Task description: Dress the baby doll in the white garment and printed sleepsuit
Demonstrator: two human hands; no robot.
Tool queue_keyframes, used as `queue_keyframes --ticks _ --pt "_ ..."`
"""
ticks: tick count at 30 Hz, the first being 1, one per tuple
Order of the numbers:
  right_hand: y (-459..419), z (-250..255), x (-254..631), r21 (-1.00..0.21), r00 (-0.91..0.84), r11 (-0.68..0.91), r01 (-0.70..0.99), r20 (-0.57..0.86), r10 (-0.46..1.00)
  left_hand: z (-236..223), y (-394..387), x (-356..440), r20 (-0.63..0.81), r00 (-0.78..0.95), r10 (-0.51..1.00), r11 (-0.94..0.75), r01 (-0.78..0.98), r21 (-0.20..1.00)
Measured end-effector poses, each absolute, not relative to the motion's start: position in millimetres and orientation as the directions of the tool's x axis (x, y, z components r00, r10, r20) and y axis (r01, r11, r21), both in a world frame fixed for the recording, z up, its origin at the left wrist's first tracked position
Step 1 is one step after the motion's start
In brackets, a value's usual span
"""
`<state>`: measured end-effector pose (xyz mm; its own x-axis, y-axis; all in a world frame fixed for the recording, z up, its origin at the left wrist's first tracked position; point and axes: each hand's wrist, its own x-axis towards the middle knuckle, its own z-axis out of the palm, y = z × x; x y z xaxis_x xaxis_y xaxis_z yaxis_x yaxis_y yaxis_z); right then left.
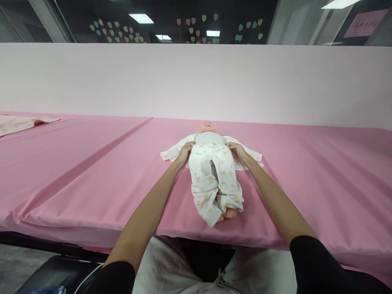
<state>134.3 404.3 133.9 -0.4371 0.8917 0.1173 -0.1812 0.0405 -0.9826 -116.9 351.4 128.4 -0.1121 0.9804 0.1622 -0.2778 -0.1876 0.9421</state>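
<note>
While the left hand (184, 152) and right hand (239, 152) pinch either side of the waistband (210, 148), the printed trousers (227, 169) lie on the doll (207, 127), toward the pink sheet's (122, 179) near edge; drawing both sides evenly, without twisting, should work best.

A doll (208, 128) lies face-up on pink cloth (306, 171) in patterned white trousers (228, 169), shirt (172, 153) open

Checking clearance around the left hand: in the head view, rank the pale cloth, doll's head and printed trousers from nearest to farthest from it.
1. Printed trousers: touching the left hand, at the waistband.
2. Doll's head: beyond the hand, slightly right.
3. Pale cloth: well away, at the view's left edge.
</note>
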Motion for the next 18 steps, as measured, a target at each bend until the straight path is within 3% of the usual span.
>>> queue_keyframes --ticks 5,12,18 --pt "409.7 133.0 133.3 -0.965 -0.406 0.071 -0.251 0.172 0.897 121.8 360.9 -118.0 0.252 -0.162 0.954 -0.277 -0.163 0.947" --pt "421.6 132.0 126.8 -0.944 -0.28 -0.078 -0.321 0.016 0.96 131.0 362.4 -120.1 0.37 -0.233 0.899 -0.339 0.166 0.926" --pt "427.9 132.5 119.8 -0.966 -0.238 -0.078 -0.245 -0.018 0.971 135.6 364.9 -131.5 0.207 0.003 0.978 -0.207 -0.013 0.978"
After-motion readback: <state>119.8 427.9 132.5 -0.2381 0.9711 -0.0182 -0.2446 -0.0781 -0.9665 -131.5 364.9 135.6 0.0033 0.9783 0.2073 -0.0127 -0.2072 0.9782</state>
